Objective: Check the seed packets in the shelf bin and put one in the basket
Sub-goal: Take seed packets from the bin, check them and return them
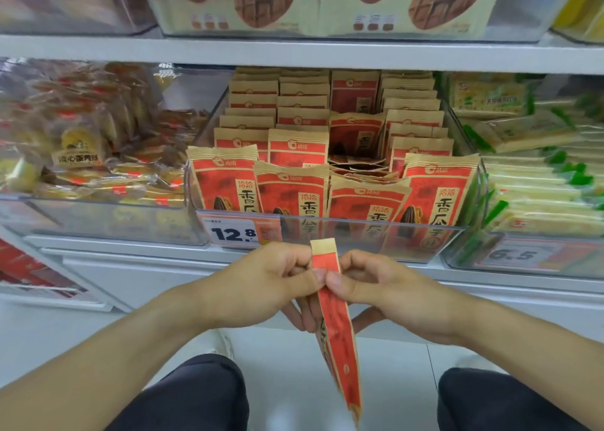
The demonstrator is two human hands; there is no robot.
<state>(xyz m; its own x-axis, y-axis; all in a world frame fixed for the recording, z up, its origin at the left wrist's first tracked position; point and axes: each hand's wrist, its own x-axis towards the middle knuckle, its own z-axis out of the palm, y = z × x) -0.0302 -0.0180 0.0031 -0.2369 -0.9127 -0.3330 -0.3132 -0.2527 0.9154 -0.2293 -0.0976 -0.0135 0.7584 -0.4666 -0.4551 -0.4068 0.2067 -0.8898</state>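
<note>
One red and tan seed packet [340,342] hangs edge-on in front of the shelf, held between both hands. My left hand [271,283] pinches its upper part from the left. From the right, my right hand [379,286] pinches the same part, and the thumbs nearly meet on it. Behind the hands stands the clear shelf bin [359,234], filled with several rows of upright seed packets [287,188] of the same kind. A gap shows in the third column. No basket is in view.
A 12.8 price tag [233,232] sits on the bin's front. A clear bin of wrapped pastries [98,142] stands to the left, a bin of green and white packs [539,175] to the right. Boxed snacks [320,2] fill the shelf above. My knees show below.
</note>
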